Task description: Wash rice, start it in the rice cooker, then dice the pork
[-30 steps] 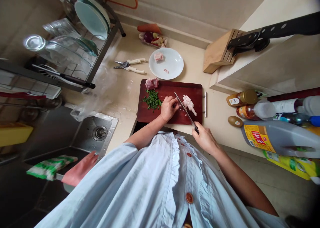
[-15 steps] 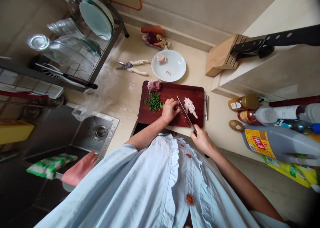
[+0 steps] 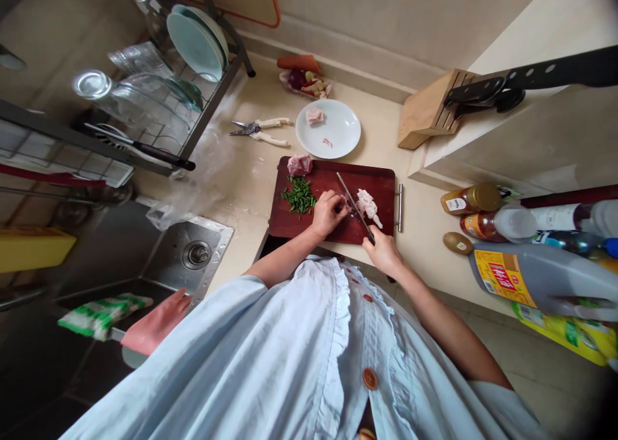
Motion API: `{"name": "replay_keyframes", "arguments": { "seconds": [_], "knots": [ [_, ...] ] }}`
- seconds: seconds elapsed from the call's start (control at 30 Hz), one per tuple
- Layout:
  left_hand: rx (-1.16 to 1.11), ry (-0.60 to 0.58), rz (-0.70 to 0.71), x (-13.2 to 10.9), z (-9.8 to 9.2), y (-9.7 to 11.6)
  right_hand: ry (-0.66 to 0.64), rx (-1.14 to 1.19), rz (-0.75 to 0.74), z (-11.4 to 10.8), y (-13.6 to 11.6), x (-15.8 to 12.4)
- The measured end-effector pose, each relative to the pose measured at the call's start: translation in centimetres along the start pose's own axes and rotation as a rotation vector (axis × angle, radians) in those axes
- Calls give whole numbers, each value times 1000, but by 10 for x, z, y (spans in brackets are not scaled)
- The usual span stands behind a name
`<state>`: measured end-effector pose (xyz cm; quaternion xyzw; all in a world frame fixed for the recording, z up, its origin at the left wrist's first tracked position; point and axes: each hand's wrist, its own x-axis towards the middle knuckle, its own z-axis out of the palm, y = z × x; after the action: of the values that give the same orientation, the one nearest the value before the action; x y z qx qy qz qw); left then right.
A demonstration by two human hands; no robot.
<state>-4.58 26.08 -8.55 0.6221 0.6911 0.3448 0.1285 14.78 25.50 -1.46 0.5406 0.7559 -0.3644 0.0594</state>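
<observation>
On the dark red cutting board point(image 3: 333, 224), my left hand point(image 3: 329, 213) has its fingers curled down on a small piece of meat point(image 3: 346, 203), mostly hidden under the fingertips. My right hand point(image 3: 383, 252) grips the handle of a kitchen knife point(image 3: 355, 205), whose blade slants across the board just right of those fingertips. Pale chopped fatty meat point(image 3: 367, 206) lies to the right of the blade. Left of my left hand is a heap of chopped green vegetable point(image 3: 299, 196). A chunk of raw pink meat point(image 3: 300, 165) sits at the board's far left corner.
Behind the board stands a white plate point(image 3: 333, 145) with two meat pieces, beside kitchen shears point(image 3: 261, 131). A knife block point(image 3: 427, 111) and several bottles point(image 3: 506, 272) are on the right. To the left are a sink point(image 3: 212, 259) and a dish rack point(image 3: 212, 114).
My right hand and the knife have shifted slightly left and toward the far side. My left hand stays curled over the meat. The whole view has moved a little.
</observation>
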Motion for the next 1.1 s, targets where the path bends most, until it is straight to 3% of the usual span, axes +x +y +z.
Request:
{"name": "replay_keyframes", "arguments": {
  "seconds": [0.13,0.33,0.57,0.77,0.97,1.1],
  "knots": [
    [-20,9,-14,0,-1,2,42,45,-19,-12,-9,-4],
    [-22,6,-18,0,4,-1,-56,17,-34,-23,-2,-28],
    [-23,-24,-19,4,-2,1,-22,66,-56,-10,-20,23],
    [-25,-25,-36,4,-1,-1,-89,89,-4,-12,-7,1],
    [-37,-38,-30,4,-2,-3,12,109,-55,3,-20,26],
    [-32,-13,-27,3,0,-4,-25,52,-15,7,-7,11]
  ]
}}
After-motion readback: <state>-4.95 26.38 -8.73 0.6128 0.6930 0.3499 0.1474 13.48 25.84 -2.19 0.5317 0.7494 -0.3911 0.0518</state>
